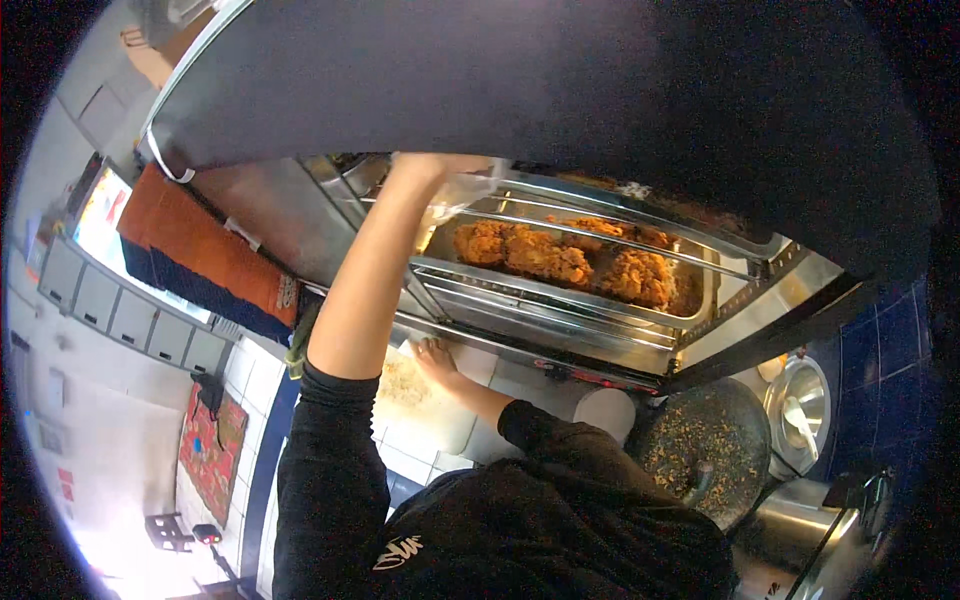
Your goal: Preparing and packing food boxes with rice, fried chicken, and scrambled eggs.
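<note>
My left hand (450,168) reaches up into a metal cabinet with racks. Crumpled clear plastic (465,195) hangs at this hand; a dark panel's edge hides most of the fingers, so their grip does not show. Beside it, a metal tray (700,305) on the rack bears several pieces of brown, crusty fried chicken (545,255). Lower down, my right hand (433,360) lies with fingers apart at a pale container (455,425) of light, crumbly food, just under the cabinet's bottom edge. Nothing shows in its fingers.
A large dark panel (500,80) covers the top. To the right are a dark wok (700,450) with brown crumbs, a steel bowl (800,400) with a white spoon, and a steel pot (795,530). An orange-brown cloth (210,245) hangs left of the cabinet.
</note>
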`<state>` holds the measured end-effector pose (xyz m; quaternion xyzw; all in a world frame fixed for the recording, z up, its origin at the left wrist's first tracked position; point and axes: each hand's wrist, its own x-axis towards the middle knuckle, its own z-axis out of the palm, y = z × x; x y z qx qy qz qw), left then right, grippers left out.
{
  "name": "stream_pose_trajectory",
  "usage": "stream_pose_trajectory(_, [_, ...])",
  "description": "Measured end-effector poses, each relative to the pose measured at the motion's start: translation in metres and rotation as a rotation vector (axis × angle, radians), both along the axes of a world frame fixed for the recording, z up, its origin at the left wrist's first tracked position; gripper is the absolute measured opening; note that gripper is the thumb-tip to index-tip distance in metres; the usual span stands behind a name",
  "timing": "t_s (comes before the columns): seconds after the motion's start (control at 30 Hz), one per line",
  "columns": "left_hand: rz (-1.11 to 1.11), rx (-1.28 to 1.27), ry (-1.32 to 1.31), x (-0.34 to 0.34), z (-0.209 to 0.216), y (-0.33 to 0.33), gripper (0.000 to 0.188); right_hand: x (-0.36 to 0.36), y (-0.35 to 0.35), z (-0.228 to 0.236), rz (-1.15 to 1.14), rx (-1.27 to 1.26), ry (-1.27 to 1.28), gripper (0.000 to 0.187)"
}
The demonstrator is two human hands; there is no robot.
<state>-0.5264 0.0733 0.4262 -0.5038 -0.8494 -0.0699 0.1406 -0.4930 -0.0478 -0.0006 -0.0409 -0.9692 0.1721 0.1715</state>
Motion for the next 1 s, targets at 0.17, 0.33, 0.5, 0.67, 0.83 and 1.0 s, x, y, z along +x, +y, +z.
stream_pose_trajectory(0.17, [-0.028, 0.181, 0.127, 0.017, -0.01, -0.029, 0.049, 0.016, -0.018, 0.025, -0.076, -0.002, -0.016, 0.027])
stream_pose_trajectory(0.33, [-0.227, 0.395, 0.336, 0.017, -0.016, -0.04, 0.037, 0.051, 0.003, 0.09, -0.037, -0.61, -0.412, 0.035])
stream_pose_trajectory(0.5, [-0.104, 0.456, 0.181, 0.009, -0.021, -0.048, 0.033, 0.096, 0.005, 0.063, -0.066, -0.694, -0.3, 0.035])
stream_pose_trajectory(0.67, [-0.338, 0.422, -0.035, -0.007, -0.007, -0.019, 0.036, 0.131, -0.014, 0.047, -0.116, -0.694, -0.25, 0.035])
stream_pose_trajectory(0.83, [-0.2, 0.042, -0.054, 0.006, 0.013, 0.004, 0.053, 0.142, -0.022, 0.049, 0.117, -0.736, -0.387, 0.041])
stream_pose_trajectory(1.0, [-0.297, 0.026, -0.252, 0.047, 0.028, -0.002, 0.066, 0.16, -0.015, 0.043, 0.088, -0.663, -0.395, 0.039])
